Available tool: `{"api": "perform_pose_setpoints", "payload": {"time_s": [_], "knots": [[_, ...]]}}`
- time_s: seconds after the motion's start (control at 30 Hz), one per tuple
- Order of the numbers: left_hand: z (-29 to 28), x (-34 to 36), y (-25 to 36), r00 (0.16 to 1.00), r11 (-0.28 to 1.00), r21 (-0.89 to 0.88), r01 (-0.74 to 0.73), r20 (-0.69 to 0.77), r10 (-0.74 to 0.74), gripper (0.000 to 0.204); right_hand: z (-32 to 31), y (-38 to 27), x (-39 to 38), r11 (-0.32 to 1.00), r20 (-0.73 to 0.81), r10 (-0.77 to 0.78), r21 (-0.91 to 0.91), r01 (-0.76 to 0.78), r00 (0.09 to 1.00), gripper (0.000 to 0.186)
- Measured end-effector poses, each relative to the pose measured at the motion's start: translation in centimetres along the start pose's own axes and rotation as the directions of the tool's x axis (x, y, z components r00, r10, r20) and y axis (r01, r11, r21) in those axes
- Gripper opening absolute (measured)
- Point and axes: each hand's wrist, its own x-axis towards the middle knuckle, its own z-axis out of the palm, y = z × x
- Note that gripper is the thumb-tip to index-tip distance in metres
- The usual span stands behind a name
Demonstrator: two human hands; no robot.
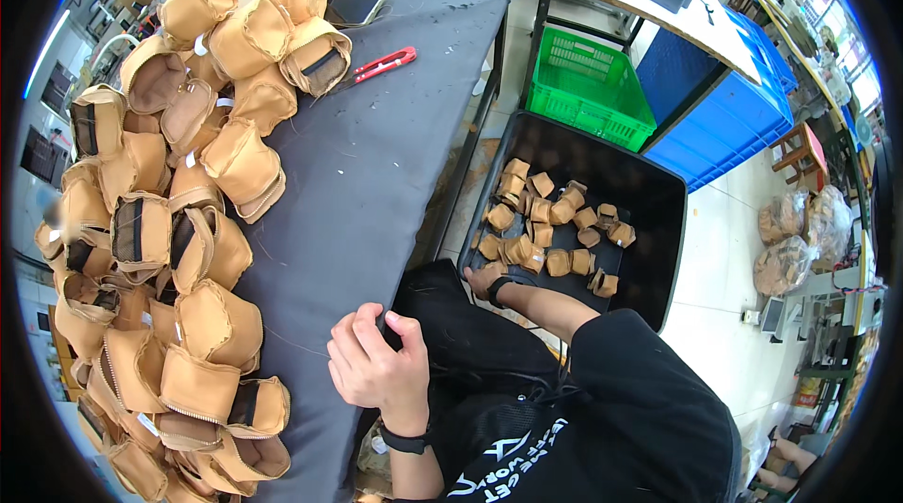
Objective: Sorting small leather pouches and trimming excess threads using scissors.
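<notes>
My right hand reaches into the black bin, fingers closing on a tan pouch; about twenty lie there. My left hand rests curled on the table. A larger pile remains beyond it.

Black short-sleeved shirt, black wristbands both wrists.
</notes>
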Motion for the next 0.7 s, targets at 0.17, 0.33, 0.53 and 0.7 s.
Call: {"api": "perform_pose_setpoints", "payload": {"time_s": [0.17,0.33,0.53,0.7], "knots": [[0.0,-0.1,0.1,1.0,1.0,0.0,-0.017,-0.009,0.017,0.005,0.5,-2.4,0.9,0.994,0.072,-0.06,0.096,0.053,0.996,0.041],[-0.1,-0.1,0.2,1.0,1.0,-0.002,-0.029,-0.007,0.029,0.005,-1.2,-3.2,1.1,0.993,0.219,-0.061,0.112,0.037,0.974,0.054],[-0.2,0.0,0.4,1.0,1.0,-0.001,-0.029,-0.006,0.029,0.006,-4.6,-3.1,0.3,0.993,0.293,-0.061,0.115,0.028,0.954,0.044],[0.0,0.1,0.1,1.0,1.0,0.015,-0.01,-0.001,0.01,0.008,-1.9,-3.0,3.4,0.998,0.124,-0.042,0.053,0.036,0.991,0.042]]}}
